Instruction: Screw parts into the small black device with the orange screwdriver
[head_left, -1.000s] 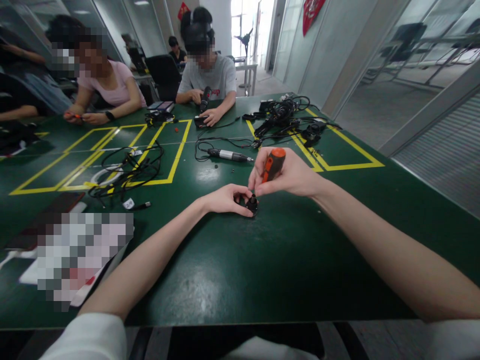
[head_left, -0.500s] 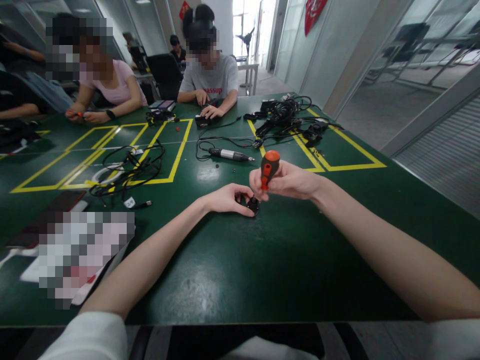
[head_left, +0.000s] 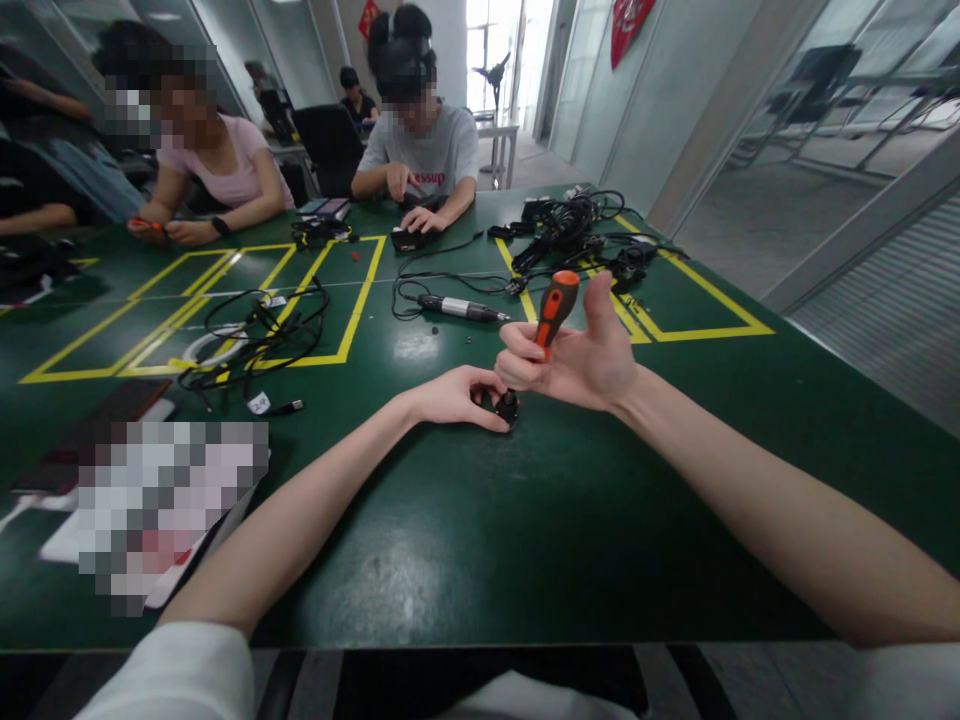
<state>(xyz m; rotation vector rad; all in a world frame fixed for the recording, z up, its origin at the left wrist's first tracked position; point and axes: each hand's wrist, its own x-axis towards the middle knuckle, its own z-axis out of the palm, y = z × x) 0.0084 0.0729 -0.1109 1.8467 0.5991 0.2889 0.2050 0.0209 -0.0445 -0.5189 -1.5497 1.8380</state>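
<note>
On the green desk (head_left: 420, 530), the left grip (head_left: 448, 396) pinches a small black component (head_left: 508, 410) between thumb and fingers, just below and left of the right grip (head_left: 577, 362). The latter's fingers curl round an orange-and-black screwdriver (head_left: 558, 302), thumb clear, its handle's long axis slanting down toward the component; a corded electric screwdriver (head_left: 459, 309) lies beyond the 2 grips.

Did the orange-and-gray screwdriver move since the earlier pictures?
Yes. Against the yellow tape on the table, the orange-and-gray screwdriver has shifted up and right in the view.
</note>
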